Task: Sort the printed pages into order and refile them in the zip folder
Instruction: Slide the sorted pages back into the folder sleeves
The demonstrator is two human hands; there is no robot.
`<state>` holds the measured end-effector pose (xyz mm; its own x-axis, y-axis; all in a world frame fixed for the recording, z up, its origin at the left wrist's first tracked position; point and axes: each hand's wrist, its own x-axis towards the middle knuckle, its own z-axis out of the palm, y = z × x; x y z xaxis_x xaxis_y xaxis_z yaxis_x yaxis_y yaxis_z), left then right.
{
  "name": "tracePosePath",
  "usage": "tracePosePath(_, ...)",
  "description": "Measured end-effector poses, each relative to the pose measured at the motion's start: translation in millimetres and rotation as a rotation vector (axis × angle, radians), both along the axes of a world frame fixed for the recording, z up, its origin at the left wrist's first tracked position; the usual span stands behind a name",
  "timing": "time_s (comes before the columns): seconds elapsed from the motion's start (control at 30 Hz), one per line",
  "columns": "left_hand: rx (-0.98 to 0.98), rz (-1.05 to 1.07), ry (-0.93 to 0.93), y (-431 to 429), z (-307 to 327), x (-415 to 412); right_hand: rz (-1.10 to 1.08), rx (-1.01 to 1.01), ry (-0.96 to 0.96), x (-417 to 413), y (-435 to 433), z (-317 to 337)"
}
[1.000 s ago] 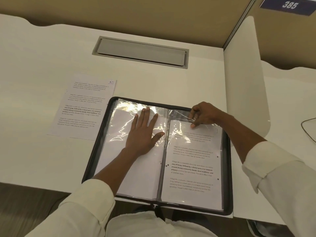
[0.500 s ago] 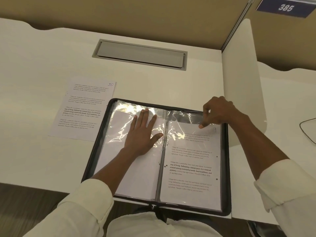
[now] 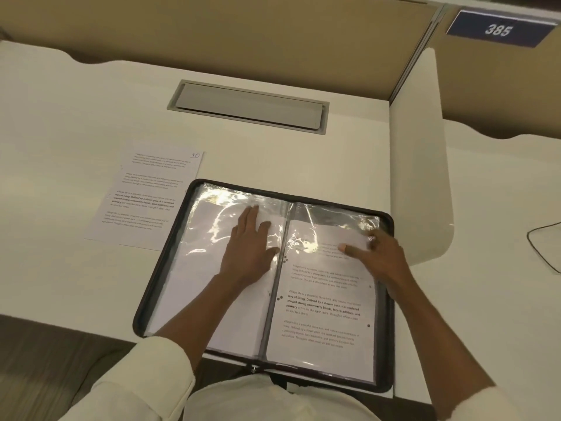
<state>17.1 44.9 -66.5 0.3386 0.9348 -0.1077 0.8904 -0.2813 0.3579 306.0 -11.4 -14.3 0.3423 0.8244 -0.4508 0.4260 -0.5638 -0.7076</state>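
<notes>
A black zip folder (image 3: pixel 158 271) lies open on the white desk, its clear plastic sleeves facing up. My left hand (image 3: pixel 249 250) rests flat, fingers straight, on the left sleeve (image 3: pixel 197 293), which holds a blank-looking sheet. The right sleeve holds a printed page (image 3: pixel 321 311). My right hand (image 3: pixel 379 259) lies on the upper right part of that sleeve with the thumb stretched left; its fingertips are blurred near the sleeve's right edge. One loose printed page (image 3: pixel 145 196), marked 10 by hand in its top corner, lies on the desk left of the folder.
A grey cable hatch (image 3: pixel 249 106) is set into the desk behind the folder. A white divider panel (image 3: pixel 422 165) stands just right of the folder. A dark cable (image 3: pixel 543 253) lies on the neighbouring desk. The folder's near end overhangs the desk's front edge.
My right hand has let go of the top of the right sleeve and slid down and to the right over it. My left hand has stayed flat on the left sleeve.
</notes>
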Motion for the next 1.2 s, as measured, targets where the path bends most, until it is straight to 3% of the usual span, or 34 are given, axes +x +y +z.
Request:
tracePosePath(0.13, 0.029, -0.007, -0.148, -36, 8, 18, -0.027, -0.006, 0.183, -1, -46, -20)
tracePosePath(0.33, -0.207, 0.178, -0.437, -84, 40, 50, 0.109, 0.007, 0.450, -11, -85, -4)
tracePosePath(0.5, -0.459, 0.367, -0.483, -103, 102, 67, 0.200, 0.161, 0.744, -36, -88, 15)
tracePosePath(0.67, -0.478, 0.396, -0.350, -102, 147, 49, 0.403, 0.225, 0.786, -70, -81, 23)
tracePosePath(0.97, -0.215, 0.635, 0.146, -74, 147, -41, 0.681, 0.197, 0.604, -114, -68, 12)
tracePosePath(1.2, -0.078, 0.790, 0.199, -69, 99, -90, 1.031, 0.172, 0.041, -136, -64, -25)
